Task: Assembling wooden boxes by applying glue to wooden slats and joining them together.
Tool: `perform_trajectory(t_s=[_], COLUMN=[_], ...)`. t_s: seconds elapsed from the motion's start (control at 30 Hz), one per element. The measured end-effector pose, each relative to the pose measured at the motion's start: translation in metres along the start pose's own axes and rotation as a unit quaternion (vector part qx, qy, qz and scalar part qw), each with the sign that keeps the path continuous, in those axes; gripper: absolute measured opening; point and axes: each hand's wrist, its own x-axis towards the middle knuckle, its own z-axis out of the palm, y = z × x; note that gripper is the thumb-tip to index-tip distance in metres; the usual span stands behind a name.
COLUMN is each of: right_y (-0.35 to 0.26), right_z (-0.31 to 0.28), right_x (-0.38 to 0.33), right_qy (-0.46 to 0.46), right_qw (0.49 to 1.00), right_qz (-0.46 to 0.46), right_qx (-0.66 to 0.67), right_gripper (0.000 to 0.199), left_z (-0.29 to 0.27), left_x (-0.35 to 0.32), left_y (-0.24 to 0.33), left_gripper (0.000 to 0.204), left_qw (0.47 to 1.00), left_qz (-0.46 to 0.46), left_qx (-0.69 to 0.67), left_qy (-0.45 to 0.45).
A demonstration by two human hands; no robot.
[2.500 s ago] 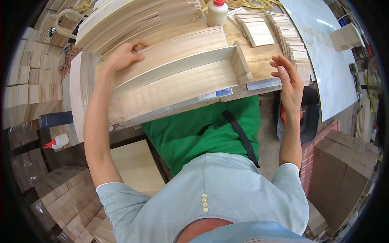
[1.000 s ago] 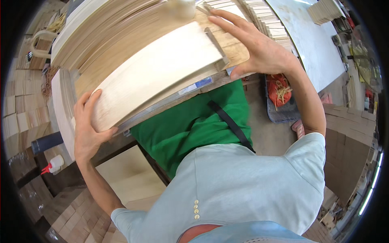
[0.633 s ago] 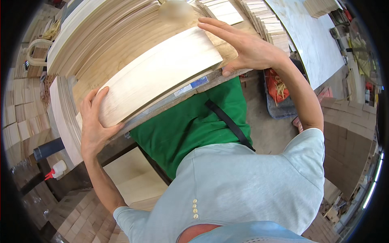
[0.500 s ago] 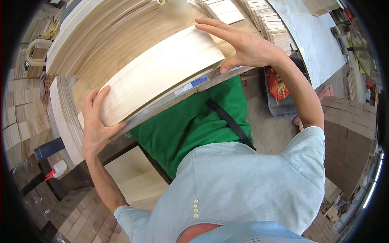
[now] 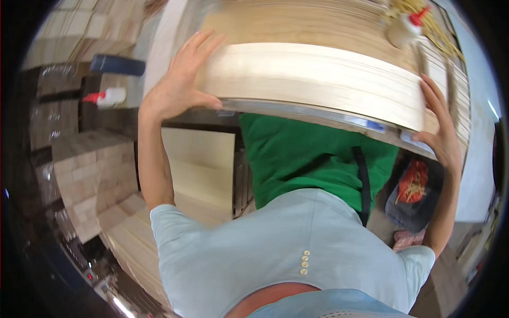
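Observation:
A long pale wooden board lies across the near side of the workbench, slightly smeared by motion. My left hand grips its left end, fingers over the far corner and thumb at the near edge. At the opposite end, my right hand holds the board between fingers and thumb. Whether one piece or several thin ones lie between my hands, I cannot tell. Beyond the board, a white squeeze bottle with a red tip stands on the bench.
Stacked wood strips line the bench's right side. Left of the bench are a dark cylinder and another red-tipped bottle. Block stacks stand lower left. A dark tub with a red bag sits below right.
The view has turned, so the board now lies more level and farther right in the picture. Both hands stay at its ends. The bench bottle now shows clearly.

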Motion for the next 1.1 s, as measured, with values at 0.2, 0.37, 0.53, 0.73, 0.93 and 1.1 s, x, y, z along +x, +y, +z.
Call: perform_trajectory(t_s=[0.2,0.37,0.53,0.73,0.93,1.1], right_y=[0.003,0.002,-0.001,0.000,0.030,0.022], right_z=[0.004,0.007,0.007,0.014,0.018,0.041], right_x=[0.007,0.006,0.003,-0.001,-0.015,-0.011], right_qy=[-0.009,-0.003,0.001,0.014,0.060,0.063], right_qw=[1.000,1.000,1.000,0.992,0.929,0.873], right_qz=[0.003,0.014,0.027,0.047,0.274,0.306], right_qx=[0.002,0.017,0.014,0.119,0.241,0.374], right_gripper=[0.113,0.113,0.112,0.123,0.078,0.057], left_z=[0.004,0.009,0.017,0.036,0.067,0.088], left_x=[-0.019,-0.011,-0.009,-0.031,-0.030,-0.027], left_y=[-0.028,-0.028,-0.035,-0.040,-0.045,-0.037], left_gripper=[0.113,0.116,0.110,0.107,0.078,0.068], left_qw=[0.994,0.986,0.978,0.925,0.771,0.736], left_qz=[-0.037,-0.030,-0.014,-0.062,-0.224,-0.303], left_qx=[-0.098,-0.149,-0.204,-0.374,-0.595,-0.598], left_qy=[-0.038,-0.066,-0.052,-0.019,0.032,0.091])
